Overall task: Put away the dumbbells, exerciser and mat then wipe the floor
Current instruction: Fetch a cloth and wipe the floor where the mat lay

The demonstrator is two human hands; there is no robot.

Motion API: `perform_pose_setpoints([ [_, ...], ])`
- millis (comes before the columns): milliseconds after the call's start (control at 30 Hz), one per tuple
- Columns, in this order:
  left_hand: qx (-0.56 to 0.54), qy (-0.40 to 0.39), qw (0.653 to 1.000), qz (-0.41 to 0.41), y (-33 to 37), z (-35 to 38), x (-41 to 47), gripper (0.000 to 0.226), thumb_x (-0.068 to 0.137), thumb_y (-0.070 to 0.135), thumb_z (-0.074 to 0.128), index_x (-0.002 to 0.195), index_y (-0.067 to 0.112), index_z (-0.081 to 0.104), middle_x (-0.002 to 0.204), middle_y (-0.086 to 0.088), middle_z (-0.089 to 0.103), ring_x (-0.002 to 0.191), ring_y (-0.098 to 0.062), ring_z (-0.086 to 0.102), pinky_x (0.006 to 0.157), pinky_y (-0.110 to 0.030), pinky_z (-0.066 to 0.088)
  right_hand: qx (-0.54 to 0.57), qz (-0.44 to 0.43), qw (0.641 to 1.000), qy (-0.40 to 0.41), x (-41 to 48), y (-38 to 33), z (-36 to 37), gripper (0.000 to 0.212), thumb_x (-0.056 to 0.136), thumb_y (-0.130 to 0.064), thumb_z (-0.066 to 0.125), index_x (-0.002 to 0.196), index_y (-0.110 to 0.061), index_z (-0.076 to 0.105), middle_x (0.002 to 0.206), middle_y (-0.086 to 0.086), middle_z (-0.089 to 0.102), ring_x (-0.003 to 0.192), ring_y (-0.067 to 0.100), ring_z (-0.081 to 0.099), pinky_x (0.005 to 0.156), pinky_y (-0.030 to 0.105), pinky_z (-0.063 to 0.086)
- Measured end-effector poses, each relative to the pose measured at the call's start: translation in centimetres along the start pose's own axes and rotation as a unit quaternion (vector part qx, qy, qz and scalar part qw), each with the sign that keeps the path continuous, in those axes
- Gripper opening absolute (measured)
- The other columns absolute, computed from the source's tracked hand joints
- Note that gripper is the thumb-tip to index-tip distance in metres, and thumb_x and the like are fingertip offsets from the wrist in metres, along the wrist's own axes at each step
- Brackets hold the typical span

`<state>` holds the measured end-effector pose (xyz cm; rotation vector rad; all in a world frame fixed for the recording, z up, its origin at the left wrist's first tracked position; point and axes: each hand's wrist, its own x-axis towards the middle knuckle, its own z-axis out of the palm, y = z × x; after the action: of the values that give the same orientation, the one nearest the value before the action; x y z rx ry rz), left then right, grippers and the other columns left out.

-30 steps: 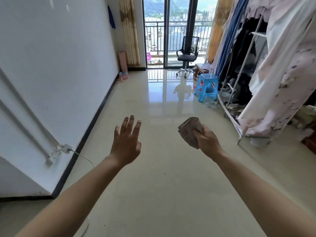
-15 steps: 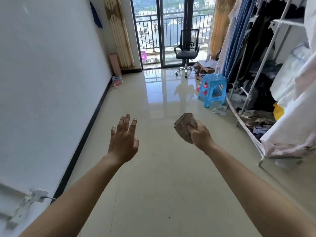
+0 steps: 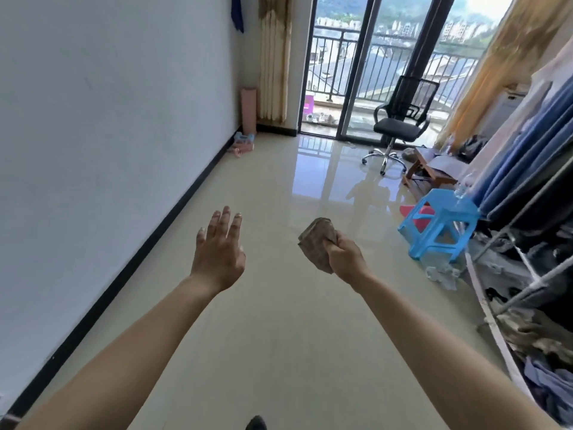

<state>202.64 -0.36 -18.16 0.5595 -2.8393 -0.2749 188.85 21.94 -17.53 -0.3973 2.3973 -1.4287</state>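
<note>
View now nearer the balcony chair (image 3: 400, 125), left hand (image 3: 218, 256) still spread empty, right hand (image 3: 344, 256) still gripping cloth (image 3: 317, 245)

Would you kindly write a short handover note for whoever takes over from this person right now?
Left hand: open, empty, held out over the floor.
Right hand: closed on a folded brown cloth, held in the air.
Rolled pink mat stands in the far corner by the wall; small pink items lie beside it, too small to identify.
Storing appears done.
Left: wiping the floor; the cloth is not yet on it.

Home: clothes rack (image 3: 527, 231), balcony door (image 3: 366, 66)
</note>
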Motion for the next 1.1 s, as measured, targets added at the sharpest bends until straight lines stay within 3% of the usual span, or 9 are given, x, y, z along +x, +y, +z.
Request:
perform_pose_setpoints([
  [167,-0.002,0.026,1.0,-0.005,0.1,-1.0,14.2,0.07,0.092,0.023,0.047,0.154,0.013,0.018,0.163,-0.012,0.006,0.15,-0.029,0.006,0.116,-0.053,0.016,-0.021,-0.021,1.0,0.006,14.2,-4.1,-1.8,0.017,0.098,-0.02,0.049,0.101,-0.012,0.063,0.102,0.009,0.069,0.094,0.022,0.06,0.09,0.041,0.049],
  [333,0.029,0.033,0.999,-0.027,-0.1,1.2,23.2,0.069,0.092,0.024,0.045,0.154,0.013,0.017,0.163,-0.014,0.007,0.15,-0.03,0.007,0.117,-0.052,0.016,-0.009,-0.047,0.998,-0.029,25.8,-5.3,-1.5,0.014,0.099,-0.016,0.048,0.098,-0.016,0.062,0.096,0.001,0.065,0.092,0.019,0.058,0.089,0.039,0.048],
  [467,0.045,0.009,0.992,-0.121,-0.7,6.4,26.6,0.069,0.094,0.025,0.041,0.155,0.013,0.011,0.163,-0.012,0.0,0.151,-0.027,0.0,0.119,-0.05,0.013,-0.028,-0.061,0.988,-0.138,35.1,-3.8,1.4,0.019,0.087,-0.032,0.045,0.092,-0.02,0.058,0.09,0.001,0.064,0.089,0.024,0.061,0.086,0.043,0.05],
  [533,0.053,-0.01,0.98,-0.189,-0.9,9.6,27.3,0.069,0.095,0.026,0.039,0.155,0.014,0.008,0.164,-0.01,-0.003,0.151,-0.026,-0.001,0.12,-0.05,0.011,-0.047,-0.074,0.975,-0.205,39.7,-2.3,3.4,0.011,0.093,-0.025,0.046,0.088,-0.023,0.055,0.089,-0.001,0.062,0.089,0.022,0.059,0.084,0.039,0.048],
  [633,0.077,-0.062,0.945,-0.312,-0.3,14.9,26.8,0.067,0.097,0.03,0.036,0.155,0.014,0.009,0.164,-0.008,0.0,0.15,-0.026,0.001,0.119,-0.048,0.012,-0.093,-0.092,0.943,-0.305,45.2,1.1,6.6,0.015,0.099,-0.019,0.043,0.096,-0.022,0.058,0.092,-0.001,0.064,0.092,0.021,0.06,0.085,0.038,0.048],
  [767,0.056,-0.142,0.871,-0.468,2.9,21.2,23.7,0.064,0.098,0.033,0.035,0.155,0.016,0.012,0.164,-0.007,0.002,0.15,-0.026,0.004,0.119,-0.048,0.015,-0.155,-0.067,0.893,-0.418,48.2,7.2,9.2,0.017,0.101,-0.016,0.041,0.097,-0.019,0.056,0.089,-0.003,0.062,0.09,0.019,0.059,0.074,0.029,0.045],
  [867,0.038,-0.204,0.828,-0.52,6.0,25.8,20.9,0.062,0.099,0.034,0.034,0.155,0.017,0.012,0.164,-0.007,0.003,0.15,-0.026,0.004,0.118,-0.048,0.015,-0.163,-0.04,0.864,-0.475,47.3,11.6,9.9,0.017,0.104,-0.02,0.04,0.099,-0.019,0.056,0.094,0.002,0.063,0.089,0.019,0.059,0.077,0.028,0.044],
  [1000,0.01,-0.215,0.799,-0.562,8.3,32.1,17.1,0.06,0.1,0.033,0.034,0.154,0.017,0.014,0.164,-0.008,0.005,0.15,-0.026,0.006,0.118,-0.048,0.017,-0.11,0.061,0.823,-0.554,44.4,17.2,10.3,0.024,0.096,0.011,0.026,0.101,0.013,0.049,0.07,0.001,0.047,0.052,0.002,0.047,0.047,0.017,0.036],
  [1100,-0.02,-0.211,0.781,-0.587,8.5,38.5,13.5,0.058,0.101,0.031,0.032,0.154,0.016,0.015,0.164,-0.009,0.007,0.15,-0.028,0.007,0.117,-0.048,0.018,-0.139,0.087,0.81,-0.563,42.1,23.5,11.8,0.022,0.1,0.002,0.03,0.107,0.008,0.05,0.08,-0.002,0.05,0.048,-0.007,0.05,0.045,0.007,0.038],
])
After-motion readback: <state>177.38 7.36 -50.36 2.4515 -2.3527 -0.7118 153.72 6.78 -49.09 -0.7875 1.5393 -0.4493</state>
